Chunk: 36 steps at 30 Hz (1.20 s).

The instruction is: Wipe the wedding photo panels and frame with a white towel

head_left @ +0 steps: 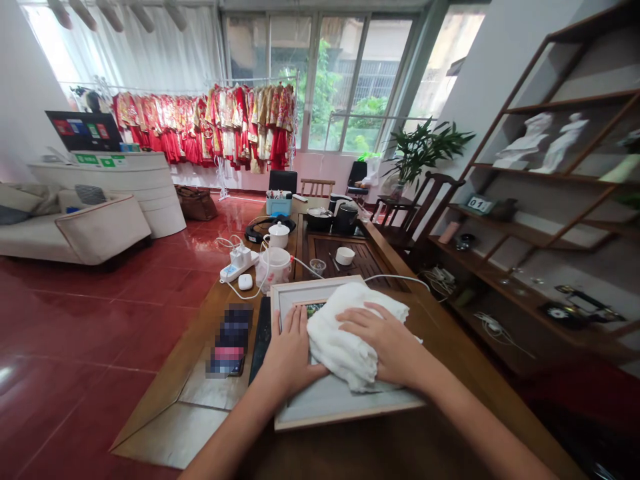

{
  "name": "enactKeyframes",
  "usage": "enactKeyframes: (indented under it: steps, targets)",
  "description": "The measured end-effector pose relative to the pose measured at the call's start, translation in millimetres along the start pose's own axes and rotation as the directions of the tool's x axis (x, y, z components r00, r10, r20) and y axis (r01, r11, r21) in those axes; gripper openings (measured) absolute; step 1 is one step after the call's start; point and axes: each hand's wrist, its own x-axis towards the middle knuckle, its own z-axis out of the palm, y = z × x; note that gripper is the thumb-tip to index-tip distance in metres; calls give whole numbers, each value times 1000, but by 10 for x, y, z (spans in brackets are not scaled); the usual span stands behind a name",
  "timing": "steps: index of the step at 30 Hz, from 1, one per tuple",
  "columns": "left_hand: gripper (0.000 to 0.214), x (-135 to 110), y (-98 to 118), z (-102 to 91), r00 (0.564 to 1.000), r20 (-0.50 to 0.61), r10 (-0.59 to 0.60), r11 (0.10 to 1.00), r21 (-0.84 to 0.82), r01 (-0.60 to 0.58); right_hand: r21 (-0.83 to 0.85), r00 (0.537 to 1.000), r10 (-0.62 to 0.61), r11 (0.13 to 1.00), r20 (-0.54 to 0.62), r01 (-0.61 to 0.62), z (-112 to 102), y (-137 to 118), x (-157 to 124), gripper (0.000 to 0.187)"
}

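Note:
A picture frame [345,419] with a pale wood edge lies on the wooden table in front of me. My left hand [291,353] rests flat on its left part, fingers stretched out and thumb towards the cloth. Bunched over the middle and right of the frame is a white cloth [336,337]. My right hand [383,337] is curved over the cloth and grips it against the frame. Most of the picture inside is covered by the cloth; a small dark patch shows beside my left fingertips.
A phone [231,340] lies left of the frame. Beyond stand a power strip [239,262], a lidded white cup [279,235], a plastic tub [275,267] and a small white bowl [345,256]. A white cable [395,277] crosses the table behind the frame. Shelves [550,170] rise at the right.

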Motion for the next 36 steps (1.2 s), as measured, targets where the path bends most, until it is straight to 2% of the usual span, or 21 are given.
enactKeyframes:
  steps: [5, 7, 9, 11, 14, 16, 17, 20, 22, 24, 26, 31, 36]
  targets:
    - [100, 4, 11, -13, 1000, -9, -15, 1000, -1, 15, -51, 988, 136, 989, -76, -141, 10, 68, -40, 47]
    - [98, 4, 4, -18, 1000, 6, -11, 1000, 8, 11, -46, 992, 104, 993, -72, -107, 40, 15, -31, 53]
    - [97, 3, -8, -21, 1000, 19, -6, 1000, 16, 6, -4, 999, 17, 1000, -33, -17, 43, -28, -17, 57]
    - [96, 3, -16, -19, 1000, 20, 2, 1000, 15, -2, 39, 1000, 19, 999, -4, -18, 6, -11, -8, 56]
    - [95, 7, -17, -10, 1000, -5, 4, 1000, 14, -4, 13, 986, 167, 986, -21, -167, -54, 59, -2, 53]
    - [95, 8, -18, -2, 1000, -13, 8, 1000, 28, -7, -42, 974, 220, 974, -52, -222, -41, 46, 11, 59]
    - [94, 7, -21, 1, 1000, -13, 12, 999, 38, -12, -62, 978, 202, 977, -57, -206, -17, 16, 21, 66]
    - [91, 0, -24, 3, 1000, -5, 25, 998, 62, -24, -42, 999, 33, 999, 29, -32, 68, -84, 60, 79]
    - [90, -1, -16, -2, 1000, -2, 18, 998, 62, -18, -29, 998, 50, 998, 36, -48, 89, -90, 74, 77]
    - [92, 5, 0, -10, 1000, -3, 3, 998, 58, -3, -49, 987, 158, 986, -1, -158, 77, -51, 73, 71]
    - [93, 15, 13, -18, 1000, -3, -5, 998, 57, 5, -54, 978, 207, 977, -16, -208, 47, -9, 58, 68]
    - [93, 21, 11, -26, 1000, 13, 14, 999, 49, -14, 52, 996, 56, 997, 76, -60, -30, 54, 6, 55]
    - [98, 14, 9, 2, 1000, 0, -5, 999, 41, 5, -21, 978, 208, 978, -14, -209, -16, 51, 4, 53]
